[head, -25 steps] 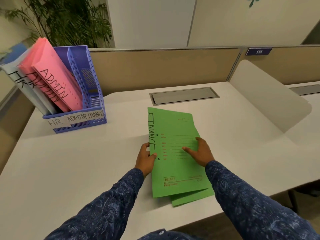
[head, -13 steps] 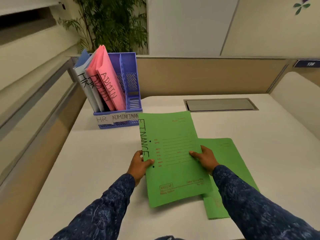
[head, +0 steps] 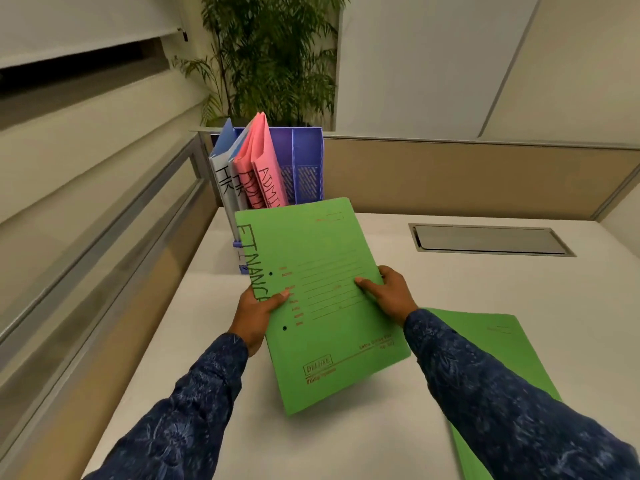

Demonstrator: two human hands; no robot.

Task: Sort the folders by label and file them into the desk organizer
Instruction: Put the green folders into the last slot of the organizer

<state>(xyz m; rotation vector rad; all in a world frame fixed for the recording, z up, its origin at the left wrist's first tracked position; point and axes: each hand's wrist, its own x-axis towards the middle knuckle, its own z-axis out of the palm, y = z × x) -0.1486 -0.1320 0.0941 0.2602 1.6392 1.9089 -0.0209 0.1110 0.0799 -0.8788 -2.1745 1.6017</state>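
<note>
Head view: left hand [head: 254,313] and right hand [head: 388,292] pinch the FINANCE folder [head: 322,292] by its side edges, mid-frame above the desk [head: 467,292], just before the organizer [head: 306,157], and its top corner may well snag the leaning pink folders [head: 263,168] on the way in.

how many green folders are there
2. The FINANCE folder is held by the left hand and right hand in front of the organizer; the second green folder lies flat on the desk at right, partly under the right sleeve. More could be hidden beneath it.
</note>
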